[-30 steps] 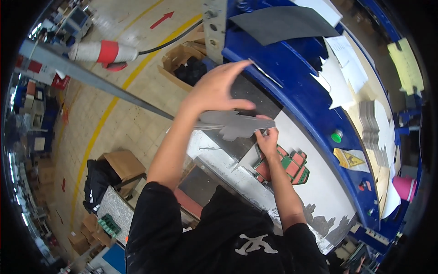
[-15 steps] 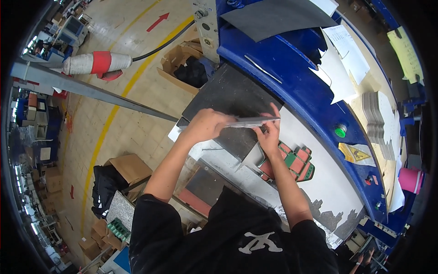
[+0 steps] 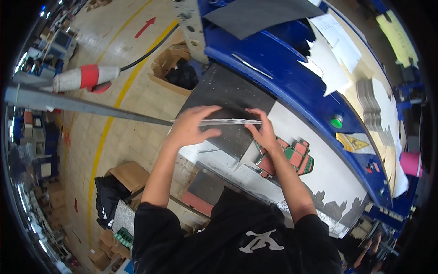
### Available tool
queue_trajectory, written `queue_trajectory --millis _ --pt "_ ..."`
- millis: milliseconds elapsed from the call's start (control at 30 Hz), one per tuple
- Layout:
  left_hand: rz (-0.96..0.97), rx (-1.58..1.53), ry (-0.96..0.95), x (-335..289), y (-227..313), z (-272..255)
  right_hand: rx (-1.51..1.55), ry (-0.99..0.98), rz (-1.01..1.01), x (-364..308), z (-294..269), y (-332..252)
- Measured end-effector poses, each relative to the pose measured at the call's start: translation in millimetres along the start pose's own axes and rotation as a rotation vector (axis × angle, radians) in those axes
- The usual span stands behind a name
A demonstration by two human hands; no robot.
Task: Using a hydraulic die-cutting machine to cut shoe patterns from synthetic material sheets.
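A thin stack of grey sheet pieces [image 3: 230, 122], seen edge-on and slightly blurred, is held level between my two hands above a dark board. My left hand [image 3: 189, 125] cups its left end, the fingers above and the thumb below standing off its faces. At the other end, my right hand [image 3: 263, 130] holds the stack, its thumb at the lower side and its fingers curled over the top. A green-edged cutting die with reddish pads [image 3: 299, 157] lies on the white work surface, just beyond my right wrist.
The dark board [image 3: 223, 89] covers the left of the white bench [image 3: 319, 164]. A blue machine beam [image 3: 292, 77] with a green button [image 3: 336, 121] arches behind. Stacked grey cut pieces [image 3: 372, 105] stand farther right. A cardboard box [image 3: 159, 71] with dark material sits on the floor.
My left hand has shifted from pinching the stack to cupping its end with fingers spread. My right hand has closed in at the other end. The view has shifted slightly.
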State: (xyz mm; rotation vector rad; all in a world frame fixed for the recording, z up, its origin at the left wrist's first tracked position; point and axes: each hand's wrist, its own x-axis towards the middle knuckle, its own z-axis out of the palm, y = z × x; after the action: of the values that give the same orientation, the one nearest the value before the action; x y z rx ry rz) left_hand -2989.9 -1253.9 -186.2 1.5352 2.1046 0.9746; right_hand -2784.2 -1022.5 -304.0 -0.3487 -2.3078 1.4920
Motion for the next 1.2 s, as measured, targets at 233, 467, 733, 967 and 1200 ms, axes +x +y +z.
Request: queue_trajectory --millis 233,467,733,967,1200 --pt "-0.140 -0.027 0.375 -46 -62 36 0.091 0.103 -0.111 11 20 4" --pt "-0.170 -0.181 0.537 -77 -120 64 0.110 0.071 0.248 9 15 10" --pt "-0.383 -0.190 0.871 -57 -108 83 -0.467 -0.196 0.081 15 -9 21" --pt "0.203 -0.363 0.792 19 86 -11 -0.325 0.412 -0.170 -68 -183 -204" --pt "0.464 -0.425 0.361 198 288 11 -0.676 0.794 -0.012 -130 -371 -279"
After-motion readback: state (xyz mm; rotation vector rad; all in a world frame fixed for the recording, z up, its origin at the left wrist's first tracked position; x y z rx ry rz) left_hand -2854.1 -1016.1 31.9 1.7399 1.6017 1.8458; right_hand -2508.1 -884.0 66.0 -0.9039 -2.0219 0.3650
